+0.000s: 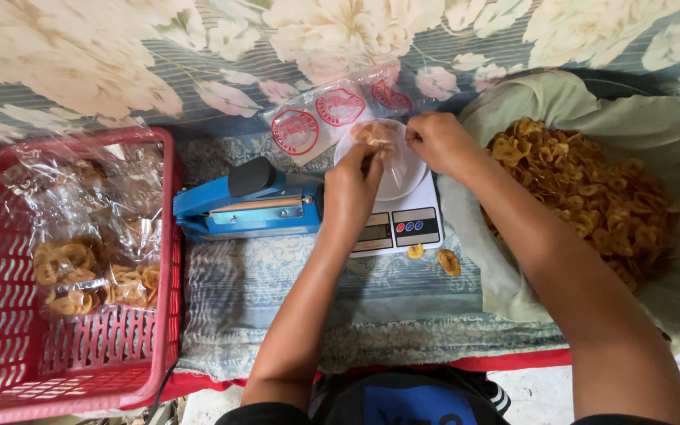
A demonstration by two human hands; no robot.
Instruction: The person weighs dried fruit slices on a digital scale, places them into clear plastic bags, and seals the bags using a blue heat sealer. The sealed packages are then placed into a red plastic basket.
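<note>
Just 2 hands, left (pixel 349 189) and right (pixel 438 142), grips pinched on clear chip bag (pixel 379 135) above scale (pixel 403 212).

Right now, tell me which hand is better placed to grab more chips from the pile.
Right hand: the chip pile lies directly beside it. The left hand sits farther off, over the scale, pinching the small bag.

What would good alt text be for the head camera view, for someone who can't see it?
Seen from above, a left hand and a right hand hold a small clear bag of chips over a white kitchen scale. A blue heat sealer and a red basket of filled bags lie left; a pile of fried chips lies right.
</note>
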